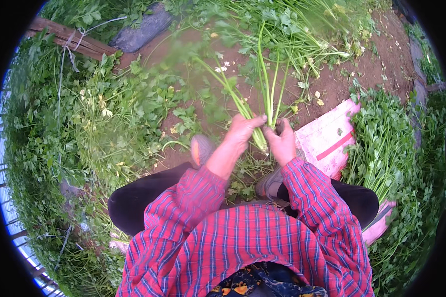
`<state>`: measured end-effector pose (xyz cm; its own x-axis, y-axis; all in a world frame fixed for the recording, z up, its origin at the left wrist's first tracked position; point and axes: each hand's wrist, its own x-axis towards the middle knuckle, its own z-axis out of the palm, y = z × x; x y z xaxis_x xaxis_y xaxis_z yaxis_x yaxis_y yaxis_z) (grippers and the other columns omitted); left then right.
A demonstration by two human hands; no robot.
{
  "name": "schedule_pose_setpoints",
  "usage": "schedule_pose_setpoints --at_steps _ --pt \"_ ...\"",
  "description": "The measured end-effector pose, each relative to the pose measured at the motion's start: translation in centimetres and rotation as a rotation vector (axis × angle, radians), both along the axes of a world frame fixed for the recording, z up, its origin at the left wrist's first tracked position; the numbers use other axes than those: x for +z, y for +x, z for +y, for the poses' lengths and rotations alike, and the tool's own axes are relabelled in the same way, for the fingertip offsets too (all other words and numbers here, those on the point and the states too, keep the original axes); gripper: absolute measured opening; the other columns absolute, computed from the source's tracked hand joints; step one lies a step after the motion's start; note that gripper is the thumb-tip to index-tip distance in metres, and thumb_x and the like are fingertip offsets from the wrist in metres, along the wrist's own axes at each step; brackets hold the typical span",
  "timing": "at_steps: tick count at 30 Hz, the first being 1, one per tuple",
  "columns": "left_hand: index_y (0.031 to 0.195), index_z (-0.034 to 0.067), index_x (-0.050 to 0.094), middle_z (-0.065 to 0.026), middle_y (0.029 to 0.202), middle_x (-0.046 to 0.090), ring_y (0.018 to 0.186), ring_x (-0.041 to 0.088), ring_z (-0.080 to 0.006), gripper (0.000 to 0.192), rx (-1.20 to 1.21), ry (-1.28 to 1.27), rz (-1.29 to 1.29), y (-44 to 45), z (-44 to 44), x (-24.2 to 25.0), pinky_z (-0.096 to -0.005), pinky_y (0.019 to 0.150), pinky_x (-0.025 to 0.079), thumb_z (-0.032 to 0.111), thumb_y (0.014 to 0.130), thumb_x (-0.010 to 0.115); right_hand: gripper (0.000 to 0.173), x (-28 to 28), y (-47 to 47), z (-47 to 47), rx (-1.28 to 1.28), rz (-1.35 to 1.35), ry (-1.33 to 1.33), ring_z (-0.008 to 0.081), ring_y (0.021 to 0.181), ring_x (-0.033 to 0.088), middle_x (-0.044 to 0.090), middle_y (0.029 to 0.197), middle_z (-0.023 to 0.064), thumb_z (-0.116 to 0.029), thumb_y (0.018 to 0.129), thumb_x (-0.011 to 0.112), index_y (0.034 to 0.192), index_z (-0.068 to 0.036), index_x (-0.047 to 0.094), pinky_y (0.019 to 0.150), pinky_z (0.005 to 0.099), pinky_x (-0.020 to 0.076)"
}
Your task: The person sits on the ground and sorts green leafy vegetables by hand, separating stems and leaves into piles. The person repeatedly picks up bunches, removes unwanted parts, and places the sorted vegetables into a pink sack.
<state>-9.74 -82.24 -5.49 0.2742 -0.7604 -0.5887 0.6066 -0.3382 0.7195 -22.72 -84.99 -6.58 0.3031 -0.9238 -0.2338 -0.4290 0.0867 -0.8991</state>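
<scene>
My left hand is closed around a slim bunch of celery stalks. Its pale root end points down towards me and its blurred leafy tops lean up and left. Close beside it, my right hand grips several long green celery stems near their bases. Those stems stand apart from one another, tops pointing away from me. My left thumb meets the stems at my right fingertips, so the exact contact there is partly hidden. Both hands are over the ground between my bent knees.
Cut celery lies heaped ahead on brown soil. To the right, a pile of celery rests partly on a pink-white woven sack bearing writing. Leafy plants fill the left, near a wooden post tied with string.
</scene>
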Motion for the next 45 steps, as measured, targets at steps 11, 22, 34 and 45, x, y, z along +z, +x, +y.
schedule_pose_setpoints --at_steps 11,22,34,45 --pt "0.081 -0.002 0.053 -0.0112 0.075 0.058 0.063 0.059 -0.0196 0.013 0.012 -0.034 0.191 -0.1 0.2 -1.8 -0.0309 0.052 0.049 -0.002 0.072 0.062 0.038 -2.7 -0.3 -2.0 0.0 -0.387 0.353 0.021 0.085 0.056 0.058 0.093 0.01 -0.013 0.079 0.062 0.112 0.001 0.05 0.067 0.0323 0.0456" --pt "0.079 0.002 0.048 -0.0072 0.072 0.056 0.06 0.057 -0.0173 0.018 0.097 -0.029 0.078 -0.4 0.4 -1.6 -0.0301 0.05 0.049 -0.005 0.071 0.062 0.024 -1.5 -0.1 -2.7 -0.337 -0.816 0.695 0.0124 0.063 0.05 0.054 0.082 0.0064 -0.004 0.083 0.052 0.105 -0.003 0.044 0.049 0.0266 0.0388" --pt "0.082 0.002 0.047 -0.01 0.073 0.056 0.055 0.055 -0.0173 0.019 0.07 0.041 -0.11 1.3 0.8 -2.7 -0.0287 0.048 0.049 -0.002 0.072 0.063 0.052 -3.5 -1.4 -4.2 0.066 0.081 0.223 0.0308 0.112 0.048 0.049 0.118 0.0265 -0.033 0.08 0.06 0.118 0.002 0.05 0.093 0.0371 0.039" --pt "0.1 -0.001 0.047 -0.0134 0.089 0.059 0.075 0.06 -0.022 0.017 0.194 0.286 0.379 3.9 3.1 -4.7 -0.0365 0.061 0.055 0.009 0.087 0.051 0.032 1.0 3.2 -2.7 -0.01 -0.355 0.423 0.0142 0.071 0.057 0.057 0.096 0.0093 -0.007 0.084 0.051 0.114 0.0 0.042 0.05 0.0259 0.0468"
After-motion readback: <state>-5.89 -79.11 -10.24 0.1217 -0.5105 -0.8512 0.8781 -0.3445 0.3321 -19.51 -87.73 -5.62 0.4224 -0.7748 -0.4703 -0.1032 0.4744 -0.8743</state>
